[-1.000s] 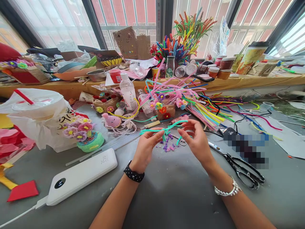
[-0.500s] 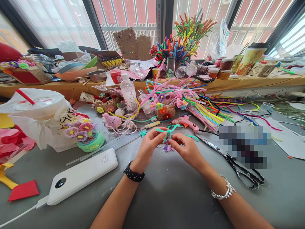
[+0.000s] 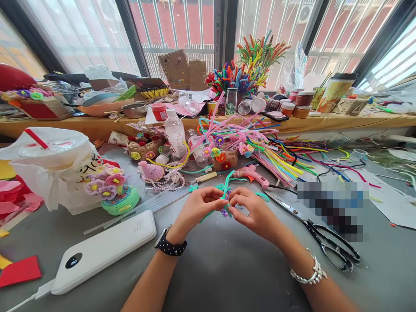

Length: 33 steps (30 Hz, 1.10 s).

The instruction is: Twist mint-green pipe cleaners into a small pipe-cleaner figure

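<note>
Between my two hands is a teal pipe cleaner [image 3: 228, 182], bent into strands, one sticking up and others reaching down. My left hand [image 3: 207, 203] pinches it at the centre with thumb and fingers. My right hand [image 3: 248, 208] grips it just beside, fingertips almost touching the left ones. Under the hands, partly hidden, lie small purple bits [image 3: 225, 212]. Left of them is a small teal piece [image 3: 193, 187] on the table. The pink glue gun [image 3: 256, 177] lies just beyond my right hand, and black-handled scissors [image 3: 320, 232] lie to its right.
A white power bank [image 3: 107, 251] with a cable lies at left, near a crocheted flower pot [image 3: 120, 201] and a bagged drink cup [image 3: 55, 169]. Behind the hands spread loose pipe cleaners [image 3: 276, 160], bottles [image 3: 175, 134] and small baskets [image 3: 146, 147]. A cluttered ledge [image 3: 195, 121] runs beneath the windows.
Both hands have come slightly nearer and lower. The teal pipe cleaner has turned: its strands spread sideways before, and now one points up. The camera view has tilted up a little.
</note>
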{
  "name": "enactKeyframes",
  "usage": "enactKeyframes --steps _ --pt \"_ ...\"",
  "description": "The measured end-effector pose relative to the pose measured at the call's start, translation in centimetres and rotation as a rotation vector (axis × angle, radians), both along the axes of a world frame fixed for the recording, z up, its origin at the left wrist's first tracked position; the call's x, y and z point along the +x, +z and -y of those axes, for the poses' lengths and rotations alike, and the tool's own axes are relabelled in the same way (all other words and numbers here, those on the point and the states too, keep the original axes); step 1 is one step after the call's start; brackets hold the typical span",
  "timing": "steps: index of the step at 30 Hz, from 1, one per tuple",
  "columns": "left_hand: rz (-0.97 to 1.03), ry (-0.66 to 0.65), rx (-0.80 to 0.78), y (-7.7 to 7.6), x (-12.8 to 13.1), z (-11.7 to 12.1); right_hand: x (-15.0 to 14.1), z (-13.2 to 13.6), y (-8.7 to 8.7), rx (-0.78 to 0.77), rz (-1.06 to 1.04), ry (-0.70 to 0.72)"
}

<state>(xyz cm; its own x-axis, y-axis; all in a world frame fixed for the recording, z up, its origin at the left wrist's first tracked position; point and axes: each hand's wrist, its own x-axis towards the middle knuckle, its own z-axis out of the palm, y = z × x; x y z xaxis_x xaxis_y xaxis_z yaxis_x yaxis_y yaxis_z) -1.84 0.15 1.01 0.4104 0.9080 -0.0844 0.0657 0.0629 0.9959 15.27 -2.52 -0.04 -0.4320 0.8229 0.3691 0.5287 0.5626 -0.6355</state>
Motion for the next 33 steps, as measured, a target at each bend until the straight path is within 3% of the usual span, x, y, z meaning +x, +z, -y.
enactKeyframes --steps 7,12,20,33 --pt "0.243 0.086 -0.107 -0.21 0.69 0.25 -0.15 -0.26 0.04 -0.147 -0.238 -0.041" --pt "0.291 0.084 -0.146 -0.09 0.73 0.46 -0.24 -0.32 0.21 -0.251 -0.334 -0.041" --pt "0.244 0.220 -0.075 -0.13 0.55 0.22 -0.27 -0.32 -0.49 -0.165 -0.224 -0.100" --pt "0.171 0.135 -0.145 0.02 -0.03 0.00 -0.12 -0.41 -0.47 0.022 -0.173 -0.094"
